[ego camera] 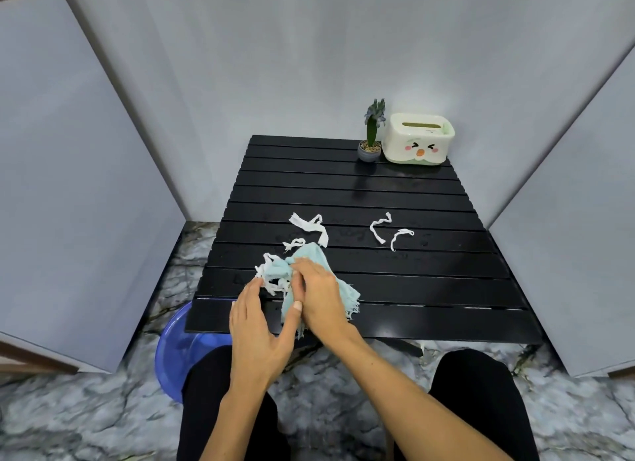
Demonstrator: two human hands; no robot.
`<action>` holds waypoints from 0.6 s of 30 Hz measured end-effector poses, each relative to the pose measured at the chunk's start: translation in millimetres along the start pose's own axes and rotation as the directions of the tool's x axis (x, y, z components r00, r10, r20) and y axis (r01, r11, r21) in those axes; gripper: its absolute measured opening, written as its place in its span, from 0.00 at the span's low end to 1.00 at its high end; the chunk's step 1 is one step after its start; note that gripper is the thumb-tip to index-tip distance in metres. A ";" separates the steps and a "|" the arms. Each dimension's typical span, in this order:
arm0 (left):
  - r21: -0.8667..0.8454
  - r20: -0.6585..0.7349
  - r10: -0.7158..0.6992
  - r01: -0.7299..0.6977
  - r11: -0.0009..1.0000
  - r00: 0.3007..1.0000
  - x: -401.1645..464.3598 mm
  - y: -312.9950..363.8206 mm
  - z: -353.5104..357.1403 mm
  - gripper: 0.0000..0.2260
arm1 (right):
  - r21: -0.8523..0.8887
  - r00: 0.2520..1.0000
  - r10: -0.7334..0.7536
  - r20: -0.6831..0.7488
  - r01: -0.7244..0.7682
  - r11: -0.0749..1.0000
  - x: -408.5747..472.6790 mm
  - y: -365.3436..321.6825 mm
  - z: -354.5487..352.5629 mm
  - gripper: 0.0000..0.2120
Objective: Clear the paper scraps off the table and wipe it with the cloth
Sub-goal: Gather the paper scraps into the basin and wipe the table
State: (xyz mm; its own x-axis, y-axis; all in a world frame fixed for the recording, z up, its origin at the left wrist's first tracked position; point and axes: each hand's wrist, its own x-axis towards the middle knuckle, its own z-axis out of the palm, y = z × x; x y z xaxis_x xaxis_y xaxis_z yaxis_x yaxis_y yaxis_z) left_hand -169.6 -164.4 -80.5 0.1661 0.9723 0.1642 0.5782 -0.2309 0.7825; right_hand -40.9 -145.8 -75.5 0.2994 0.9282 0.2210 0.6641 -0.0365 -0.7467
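Observation:
A light blue cloth [311,256] lies bunched on the near left part of the black slatted table [395,288]. My right hand [318,294] presses down on the cloth. A clump of white paper scraps [271,278] sits at the cloth's left edge, between my two hands. My left hand [256,326] is at the table's near edge, fingers spread, fingertips touching that clump. More white strips lie farther back: a long one [309,225], a small one [293,244], and two on the right [378,225] [400,237].
A small potted plant [371,141] and a cream tissue box [419,139] with a cartoon face stand at the far right corner. A blue plastic basin [178,350] sits on the marble floor below the table's near left corner. Grey walls close in on both sides.

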 end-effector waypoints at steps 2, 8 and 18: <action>-0.044 0.002 -0.018 0.018 0.999 1.000 0.3 -1.6 -3.0 0.36 | 0.191 0.997 0.075 -0.009 -0.072 0.979 4.3 -5.5 -7.9 0.10; -0.063 -0.007 -0.017 0.017 0.998 1.000 6.5 -16.7 -18.6 0.35 | 0.401 0.953 0.272 -0.130 -0.200 0.894 18.5 20.2 -73.4 0.10; 0.119 0.014 0.071 -0.072 0.990 0.997 34.4 -42.4 -32.1 0.32 | -0.196 0.930 0.210 -0.303 -0.276 0.941 -19.8 119.0 -169.1 0.08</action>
State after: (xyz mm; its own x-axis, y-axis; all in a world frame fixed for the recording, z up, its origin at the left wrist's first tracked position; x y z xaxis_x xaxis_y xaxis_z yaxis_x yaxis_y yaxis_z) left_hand -214.1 -120.0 -88.7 0.2182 0.9529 0.2107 0.6558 -0.3030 0.6915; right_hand 148.0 -231.2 -62.7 0.6254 0.7428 0.2390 0.6763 -0.3632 -0.6408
